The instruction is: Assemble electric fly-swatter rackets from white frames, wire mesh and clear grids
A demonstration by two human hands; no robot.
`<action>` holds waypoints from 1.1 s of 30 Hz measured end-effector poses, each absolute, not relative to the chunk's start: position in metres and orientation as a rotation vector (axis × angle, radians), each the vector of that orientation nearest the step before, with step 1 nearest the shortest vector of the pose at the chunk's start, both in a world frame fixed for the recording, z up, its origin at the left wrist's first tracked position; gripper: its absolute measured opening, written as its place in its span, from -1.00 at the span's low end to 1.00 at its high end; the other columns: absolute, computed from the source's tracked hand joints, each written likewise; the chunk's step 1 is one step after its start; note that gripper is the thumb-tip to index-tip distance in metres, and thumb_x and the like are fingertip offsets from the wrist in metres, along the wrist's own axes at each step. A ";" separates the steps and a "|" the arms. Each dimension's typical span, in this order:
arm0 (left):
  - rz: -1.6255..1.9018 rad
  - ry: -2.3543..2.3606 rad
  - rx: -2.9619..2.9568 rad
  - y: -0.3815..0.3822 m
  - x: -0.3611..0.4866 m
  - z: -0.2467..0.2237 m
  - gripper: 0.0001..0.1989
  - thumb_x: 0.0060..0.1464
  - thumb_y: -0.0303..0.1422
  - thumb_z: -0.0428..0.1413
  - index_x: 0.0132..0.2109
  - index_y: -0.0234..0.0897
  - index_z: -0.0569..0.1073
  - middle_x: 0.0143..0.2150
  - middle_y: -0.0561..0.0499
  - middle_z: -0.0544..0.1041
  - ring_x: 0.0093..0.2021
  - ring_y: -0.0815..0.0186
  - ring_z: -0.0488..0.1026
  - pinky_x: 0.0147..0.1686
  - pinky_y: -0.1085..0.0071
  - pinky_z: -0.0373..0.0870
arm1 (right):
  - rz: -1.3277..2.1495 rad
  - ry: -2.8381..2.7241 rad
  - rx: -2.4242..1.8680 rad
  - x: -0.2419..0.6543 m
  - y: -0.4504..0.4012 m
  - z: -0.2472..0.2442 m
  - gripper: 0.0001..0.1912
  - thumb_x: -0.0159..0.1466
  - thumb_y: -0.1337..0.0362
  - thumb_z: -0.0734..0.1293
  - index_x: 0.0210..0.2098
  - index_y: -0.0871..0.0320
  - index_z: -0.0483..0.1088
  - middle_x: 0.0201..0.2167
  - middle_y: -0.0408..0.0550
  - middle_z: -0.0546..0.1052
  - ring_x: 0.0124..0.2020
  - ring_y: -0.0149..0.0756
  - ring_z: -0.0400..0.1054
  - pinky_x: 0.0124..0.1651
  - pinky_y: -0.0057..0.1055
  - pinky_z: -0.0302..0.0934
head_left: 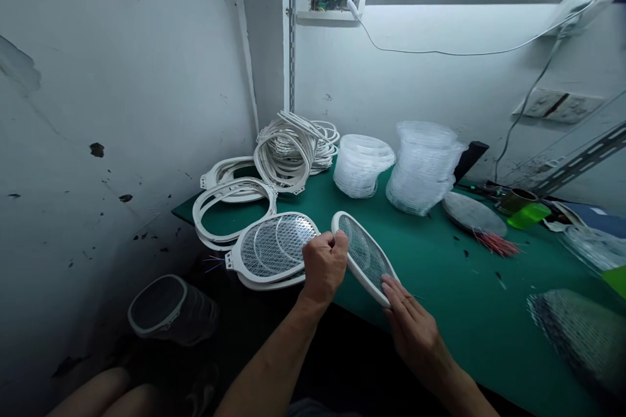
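Observation:
A white oval frame with metal mesh (364, 254) stands tilted over the front of the green table. My left hand (326, 264) is closed in a fist at its upper left rim; what its fingers hold is hidden. My right hand (413, 319) grips the lower right end of the same frame, thumb below and fingers across the rim. Left of my left hand, other mesh-filled white frames (276, 247) lie stacked at the table's edge. Empty white rings (235, 208) lie behind them.
A heap of white rings (293, 150) stands at the back left. Two stacks of clear plastic rings (362, 166) (423, 166) are at the back. Red wires (496, 243), a round mesh stack (474, 214) and mesh sheets (581, 332) lie right. Framed pieces (171, 309) stand below left.

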State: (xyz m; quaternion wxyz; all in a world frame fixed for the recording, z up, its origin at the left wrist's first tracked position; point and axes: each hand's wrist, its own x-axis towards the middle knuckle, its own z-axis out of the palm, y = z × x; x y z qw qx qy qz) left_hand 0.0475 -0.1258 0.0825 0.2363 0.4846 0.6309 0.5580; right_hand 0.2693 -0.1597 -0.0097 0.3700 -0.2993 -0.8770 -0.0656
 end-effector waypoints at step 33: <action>1.091 1.123 0.845 -0.074 0.084 0.070 -0.79 0.12 -0.27 0.18 -0.27 -0.37 0.48 -0.51 -0.05 0.57 -0.59 0.25 0.56 -0.62 0.40 0.53 | 0.616 -2.324 -1.022 0.323 -0.107 0.073 -0.65 0.38 0.23 0.37 0.16 0.02 0.50 0.20 0.06 0.52 0.24 -0.04 0.40 0.18 -0.13 0.42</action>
